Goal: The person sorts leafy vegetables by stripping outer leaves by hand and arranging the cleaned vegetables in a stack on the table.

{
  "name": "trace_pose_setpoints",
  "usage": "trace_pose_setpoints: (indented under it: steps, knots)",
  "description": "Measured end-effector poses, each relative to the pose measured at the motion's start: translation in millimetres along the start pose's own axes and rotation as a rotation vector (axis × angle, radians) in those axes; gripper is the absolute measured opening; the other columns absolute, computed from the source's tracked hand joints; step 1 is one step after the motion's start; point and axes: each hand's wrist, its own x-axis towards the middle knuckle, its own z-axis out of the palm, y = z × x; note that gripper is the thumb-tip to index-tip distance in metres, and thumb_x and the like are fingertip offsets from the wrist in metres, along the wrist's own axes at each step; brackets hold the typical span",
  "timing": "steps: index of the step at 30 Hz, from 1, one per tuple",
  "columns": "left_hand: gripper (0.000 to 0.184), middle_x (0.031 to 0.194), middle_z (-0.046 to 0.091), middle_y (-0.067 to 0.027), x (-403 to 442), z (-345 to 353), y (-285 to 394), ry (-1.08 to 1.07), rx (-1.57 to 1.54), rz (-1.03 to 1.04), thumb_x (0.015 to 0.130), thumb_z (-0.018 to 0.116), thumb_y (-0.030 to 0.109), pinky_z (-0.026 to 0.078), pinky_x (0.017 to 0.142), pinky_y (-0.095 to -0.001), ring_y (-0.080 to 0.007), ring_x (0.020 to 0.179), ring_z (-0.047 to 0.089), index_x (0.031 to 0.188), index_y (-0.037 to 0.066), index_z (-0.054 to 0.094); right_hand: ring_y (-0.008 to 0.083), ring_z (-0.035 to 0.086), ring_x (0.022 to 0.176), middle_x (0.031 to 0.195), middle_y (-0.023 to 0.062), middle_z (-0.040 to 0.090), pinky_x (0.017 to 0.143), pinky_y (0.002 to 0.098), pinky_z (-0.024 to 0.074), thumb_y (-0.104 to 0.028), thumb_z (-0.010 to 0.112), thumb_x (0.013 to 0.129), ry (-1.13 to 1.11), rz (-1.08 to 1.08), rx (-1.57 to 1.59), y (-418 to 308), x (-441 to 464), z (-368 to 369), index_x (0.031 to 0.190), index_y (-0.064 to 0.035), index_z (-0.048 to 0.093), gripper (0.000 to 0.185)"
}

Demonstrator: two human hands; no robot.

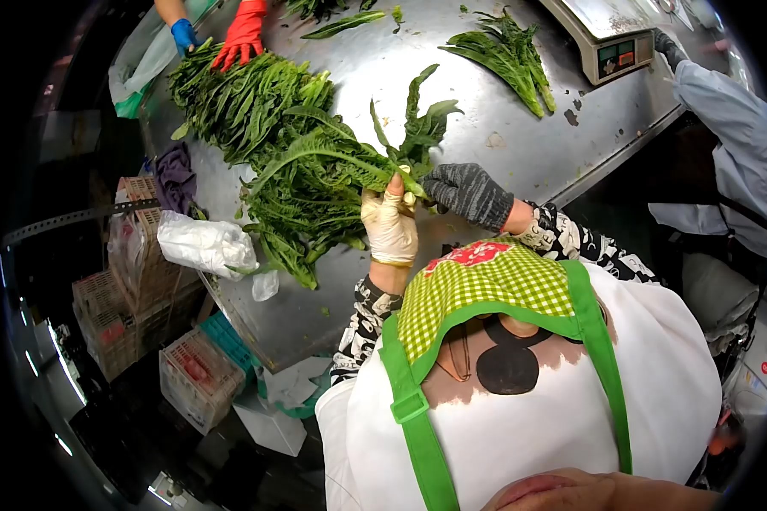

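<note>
Greens (315, 179): long, leafy stalks over the metal table (375, 55), their leaves trailing left towards the larger heap (251, 102); where the held bunch stops and the heap begins, I cannot tell.
Stem ends (412, 186): brought together between the 2 hands, just above the near side of the table.
White glove: the left hand (389, 228) pinches the stalks, thumb laid over them and fingers curled around from below (the thumb tip looks bare).
Gray glove: the right hand (469, 196) is at the stem ends, its fingers bent and close together; their tips are partly hidden, so I cannot tell whether they pinch a stalk or only press against it.
Good grip: best to let the left thumb carry the hold, firm near the base but light enough not to bruise the stalks, and to leave the right fingers free for small adjustments at the ends.
Trailing leaves: they would probably snag if pulled fast, so a slow, low lift seems wiser.
Far side: a co-worker's red glove (245, 36) rests on the heap, with a blue glove (184, 37) beside it.
Scale (609, 51): near the far right edge, beside 1 separate bunch (511, 64).
</note>
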Motion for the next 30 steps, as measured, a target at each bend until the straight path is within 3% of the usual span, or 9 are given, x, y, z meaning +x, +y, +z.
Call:
trace_pose_setpoints:
  steps: [6, 9, 12, 15, 16, 19, 25, 28, 30]
  knots:
    - [0.024, 0.083, 0.061, -0.0038, 0, -4, -1, 0.000, 0.020, 0.000, 0.082, 0.070, 0.007, 0.045, 0.054, -0.0233, -0.0123, 0.060, 0.054, 0.099, 0.005, 0.053, 0.0227, 0.065, 0.078, 0.095, 0.0136, 0.065, 0.065, 0.0342, 0.0529, -0.007, 0.059, 0.085, -0.190, 0.447, 0.337, -22, 8, -8, 0.110, -0.0017, 0.061, 0.025]
    - [0.021, 0.079, 0.059, -0.0022, -1, -2, 1, 0.015, 0.049, 0.008, 0.085, 0.068, 0.010, 0.042, 0.050, -0.0224, -0.0107, 0.057, 0.052, 0.098, 0.006, 0.052, 0.0187, 0.065, 0.080, 0.096, 0.0115, 0.066, 0.072, 0.0325, 0.0525, -0.013, 0.061, 0.088, 0.032, 0.773, 0.944, -27, 8, -5, 0.113, -0.0019, 0.060, 0.028]
    - [0.022, 0.079, 0.059, -0.0020, 1, -5, -1, 0.024, 0.040, 0.009, 0.084, 0.069, 0.010, 0.042, 0.050, -0.0227, -0.0103, 0.057, 0.052, 0.098, 0.007, 0.052, 0.0221, 0.066, 0.081, 0.097, 0.0151, 0.067, 0.076, 0.0317, 0.0511, -0.022, 0.064, 0.085, -0.060, 0.667, 0.761, -32, 17, -15, 0.116, -0.0023, 0.059, 0.037]
    - [0.022, 0.079, 0.059, -0.0019, 0, 1, -3, 0.022, 0.083, 0.033, 0.083, 0.071, 0.010, 0.040, 0.050, -0.0220, -0.0094, 0.058, 0.051, 0.094, 0.009, 0.052, 0.0139, 0.062, 0.083, 0.097, 0.0157, 0.066, 0.072, 0.0327, 0.0497, -0.019, 0.068, 0.084, -0.212, 0.708, 0.382, -52, 33, -31, 0.110, -0.0001, 0.061, 0.032]
    - [0.024, 0.077, 0.059, -0.0016, -1, 2, -5, 0.044, 0.080, 0.017, 0.081, 0.073, 0.009, 0.039, 0.049, -0.0216, -0.0092, 0.057, 0.050, 0.092, 0.010, 0.052, 0.0180, 0.063, 0.080, 0.092, 0.0172, 0.066, 0.070, 0.0346, 0.0495, -0.019, 0.068, 0.084, -0.172, 0.731, 0.322, -50, 29, -27, 0.106, 0.0015, 0.062, 0.031]
    - [0.027, 0.073, 0.058, -0.0008, -1, -5, -9, 0.088, 0.072, -0.005, 0.077, 0.076, 0.009, 0.035, 0.048, -0.0207, -0.0086, 0.054, 0.047, 0.086, 0.011, 0.051, 0.0238, 0.064, 0.077, 0.090, 0.0191, 0.064, 0.068, 0.0354, 0.0495, -0.016, 0.066, 0.083, -0.152, 0.416, 0.142, -29, 13, -13, 0.107, 0.0023, 0.061, 0.031]
    - [0.026, 0.072, 0.056, -0.0001, 0, -11, -14, 0.057, 0.127, 0.040, 0.077, 0.077, 0.011, 0.038, 0.051, -0.0219, -0.0092, 0.056, 0.047, 0.082, 0.010, 0.051, 0.0335, 0.063, 0.077, 0.087, 0.0220, 0.063, 0.069, 0.0379, 0.0502, -0.018, 0.063, 0.082, -0.110, 0.558, 0.368, -30, 8, -11, 0.112, -0.0009, 0.059, 0.034]
    - [0.026, 0.075, 0.058, -0.0012, 1, -7, -12, 0.020, 0.331, 0.173, 0.077, 0.077, 0.014, 0.042, 0.054, -0.0229, -0.0097, 0.059, 0.049, 0.083, 0.007, 0.053, 0.0293, 0.063, 0.077, 0.088, 0.0192, 0.064, 0.070, 0.0376, 0.0503, -0.016, 0.061, 0.083, -0.137, 0.471, 0.406, -34, 16, -19, 0.115, -0.0011, 0.057, 0.035]
    - [0.026, 0.079, 0.059, -0.0020, -9, 9, -4, -0.089, 0.521, 0.258, 0.078, 0.077, 0.016, 0.046, 0.060, -0.0228, -0.0095, 0.066, 0.053, 0.086, 0.005, 0.055, 0.0259, 0.063, 0.079, 0.089, 0.0150, 0.065, 0.071, 0.0371, 0.0504, -0.019, 0.061, 0.085, -0.131, 0.641, 0.563, -35, 20, -19, 0.112, -0.0005, 0.057, 0.033]
